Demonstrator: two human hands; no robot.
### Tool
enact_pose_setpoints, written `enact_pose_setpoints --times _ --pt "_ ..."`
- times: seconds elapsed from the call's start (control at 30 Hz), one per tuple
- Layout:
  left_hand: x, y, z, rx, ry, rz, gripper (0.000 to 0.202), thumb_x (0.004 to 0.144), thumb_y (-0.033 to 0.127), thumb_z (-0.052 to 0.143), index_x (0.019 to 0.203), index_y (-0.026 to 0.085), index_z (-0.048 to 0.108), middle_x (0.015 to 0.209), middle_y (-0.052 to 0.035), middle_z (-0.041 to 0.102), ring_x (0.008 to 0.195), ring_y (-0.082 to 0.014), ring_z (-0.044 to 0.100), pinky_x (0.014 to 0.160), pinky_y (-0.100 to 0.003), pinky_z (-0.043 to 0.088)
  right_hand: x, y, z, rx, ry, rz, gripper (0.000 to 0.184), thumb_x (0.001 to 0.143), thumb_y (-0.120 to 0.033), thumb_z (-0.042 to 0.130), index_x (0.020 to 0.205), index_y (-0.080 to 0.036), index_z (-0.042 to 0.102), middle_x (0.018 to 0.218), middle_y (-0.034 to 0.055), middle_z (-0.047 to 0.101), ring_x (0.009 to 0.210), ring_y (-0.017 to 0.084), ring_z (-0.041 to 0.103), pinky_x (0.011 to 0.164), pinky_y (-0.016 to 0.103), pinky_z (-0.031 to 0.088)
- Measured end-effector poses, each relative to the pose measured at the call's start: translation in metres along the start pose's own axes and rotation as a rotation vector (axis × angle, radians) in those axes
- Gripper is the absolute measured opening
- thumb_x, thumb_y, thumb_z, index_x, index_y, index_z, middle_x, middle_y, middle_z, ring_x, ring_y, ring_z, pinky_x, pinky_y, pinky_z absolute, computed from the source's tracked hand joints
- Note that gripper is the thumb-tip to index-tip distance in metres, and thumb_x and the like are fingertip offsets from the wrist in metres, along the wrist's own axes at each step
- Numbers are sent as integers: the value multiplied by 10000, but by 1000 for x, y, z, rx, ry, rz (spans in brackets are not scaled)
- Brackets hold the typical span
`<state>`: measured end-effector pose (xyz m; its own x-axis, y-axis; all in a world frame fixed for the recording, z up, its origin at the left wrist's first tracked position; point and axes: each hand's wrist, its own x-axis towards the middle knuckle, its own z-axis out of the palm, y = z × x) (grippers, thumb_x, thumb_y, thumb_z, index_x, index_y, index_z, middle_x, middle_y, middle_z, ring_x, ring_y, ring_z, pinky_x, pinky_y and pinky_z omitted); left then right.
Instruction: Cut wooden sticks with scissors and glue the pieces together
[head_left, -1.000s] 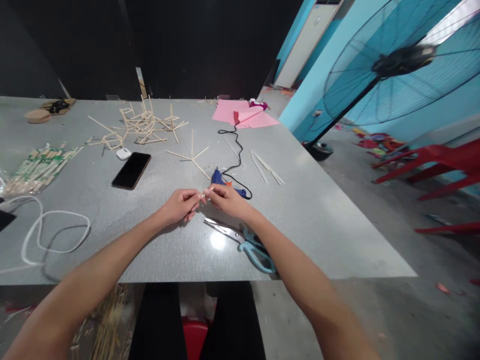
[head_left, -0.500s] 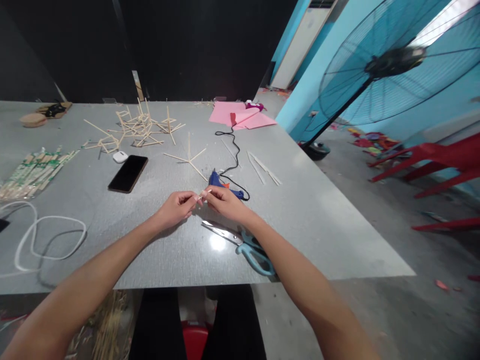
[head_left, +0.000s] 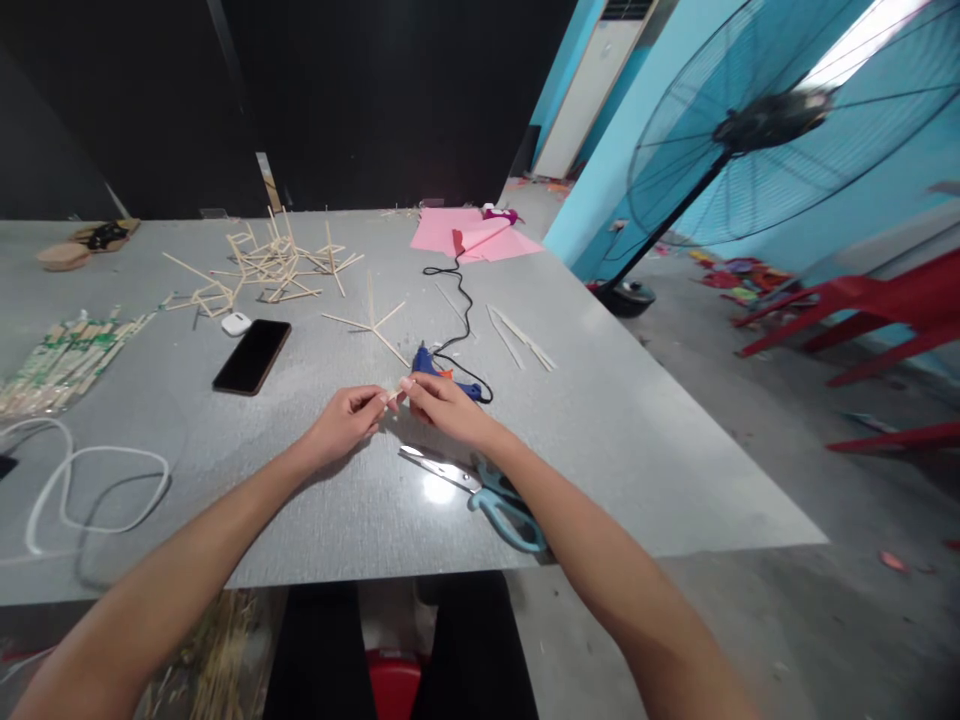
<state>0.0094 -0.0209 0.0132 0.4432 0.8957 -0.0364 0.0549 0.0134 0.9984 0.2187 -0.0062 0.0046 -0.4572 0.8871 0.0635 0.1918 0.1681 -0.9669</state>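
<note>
Over the table's near middle, my left hand point(head_left: 349, 424) pinches one end of a small pale stick point(head_left: 393, 396). The fingers of my right hand point(head_left: 448, 408) are closed on its other end; fingertips hide most of it. Just beyond my right hand lies a blue glue gun point(head_left: 422, 362) with an orange trigger, partly covered by that hand. Scissors point(head_left: 504, 515) with light blue handles lie under my right forearm, blades pointing left. A joined stick piece with several arms point(head_left: 375, 328) rests beyond my hands.
Joined stick frames point(head_left: 279, 262) stand at the back. A phone point(head_left: 253, 357), a white case point(head_left: 236, 323), packed sticks point(head_left: 64, 360) and a white cable point(head_left: 112, 450) lie left. Pink paper point(head_left: 495, 240) and thin white sticks point(head_left: 521, 337) lie right. A fan point(head_left: 772, 120) stands beyond the table.
Both hands stay together on the small stick, with slight finger movement; less of the stick shows past my right fingertips. The whole view has shifted a little.
</note>
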Motion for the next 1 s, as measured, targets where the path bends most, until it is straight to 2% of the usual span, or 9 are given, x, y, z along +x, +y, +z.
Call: enact_pose_setpoints --times 0.2,0.33,0.4,0.47,0.57,0.67,0.77,0.9,1.0 --pt "2 1 -3 -54 66 -1 360 907 525 707 854 170 693 555 96 292 463 -72 273 468 -215 225 2 4 -2 -30 81 2 606 1006 -763 410 949 -197 619 598 -61 462 521 127 425 527 263 337" --pt "4 2 -7 -82 145 20 369 880 522 725 838 156 697 536 98 324 446 -63 273 463 -208 234 -4 -30 -10 -215 204 -73 508 1058 -646 394 971 -193 607 637 -36 523 591 151 497 612 287 386" --pt "5 2 -9 -83 172 43 350 886 500 715 831 155 693 539 94 349 444 -58 297 478 -203 268 -17 -57 -18 -398 238 -108 380 1068 -541 442 1009 -202 604 709 -4 594 635 169 536 635 303 384" --pt "5 3 -11 -83 190 64 325 897 474 702 828 156 689 545 93 361 447 -54 321 501 -197 309 -42 -83 -27 -699 205 -78 264 1061 -436 486 1039 -215 628 814 43 676 694 198 582 656 325 373" --pt "4 6 -14 -84 204 85 305 903 454 694 833 157 688 551 87 379 447 -55 338 494 -192 307 -95 -100 -39 -1002 10 44 166 980 -325 602 1090 -219 667 1032 108 733 812 251 656 697 350 396" --pt "1 10 -14 -88 193 97 294 903 443 694 836 157 683 554 81 388 444 -62 344 463 -192 259 -145 -87 -39 -1082 -213 184 198 903 -259 680 1097 -216 691 1085 131 722 984 307 682 782 362 452" --pt "-2 13 -12 -94 175 112 280 914 431 680 846 159 679 569 82 382 452 -65 359 458 -186 247 -171 -64 -28 -1103 -234 205 286 911 -200 662 1196 -197 678 1149 147 698 1032 298 674 833 357 477" --pt "-5 15 -9 -89 167 130 271 922 417 670 837 160 673 575 81 386 450 -60 360 460 -180 259 -171 -45 -13 -1215 -164 197 282 984 -177 584 1255 -141 656 1212 181 669 1067 303 669 884 373 484" --pt "-6 19 -10 -77 170 148 249 929 387 663 825 160 668 567 79 389 451 -60 357 464 -176 257 -162 -40 -12 -1173 -138 226 219 1003 -196 572 1187 -119 663 1188 191 678 1061 302 673 874 355 475"
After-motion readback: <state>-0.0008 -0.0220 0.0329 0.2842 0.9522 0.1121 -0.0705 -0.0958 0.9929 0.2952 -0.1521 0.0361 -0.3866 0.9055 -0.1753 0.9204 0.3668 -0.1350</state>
